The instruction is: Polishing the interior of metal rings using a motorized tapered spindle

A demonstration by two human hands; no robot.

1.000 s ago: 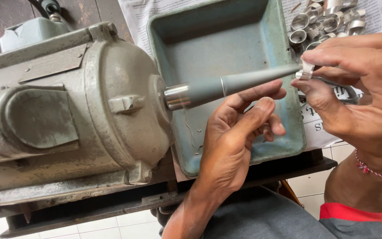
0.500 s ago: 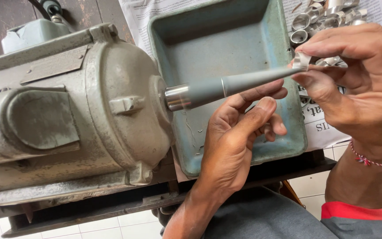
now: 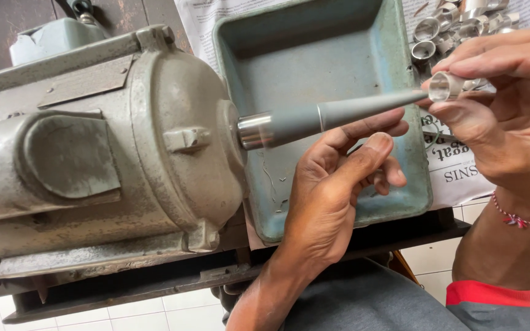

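A person sits at a worn grey motor (image 3: pixel 93 153), from whose side a tapered grey spindle (image 3: pixel 332 116) sticks out over a shallow blue-green metal tray (image 3: pixel 400 184). The right hand (image 3: pixel 510 116) pinches a small silver ring (image 3: pixel 441 86) between thumb and fingertips, holding it right at the pointed tip of the spindle; whether the ring already touches the tip is hard to tell. The left hand (image 3: pixel 332 190) rests just under the spindle, fingers curled loosely and holding nothing, its index finger lying along the underside of the taper. The two hands are close but not touching. Behind the right hand, a heap of similar silver rings (image 3: pixel 455 24) lies on a sheet of newspaper (image 3: pixel 455 171) spread beside the tray. A thin red thread bracelet (image 3: pixel 519 217) circles the right wrist. A few fine metal shavings (image 3: pixel 274 184) lie on the tray floor near the motor. White floor tiles (image 3: pixel 124 312) show below the bench.
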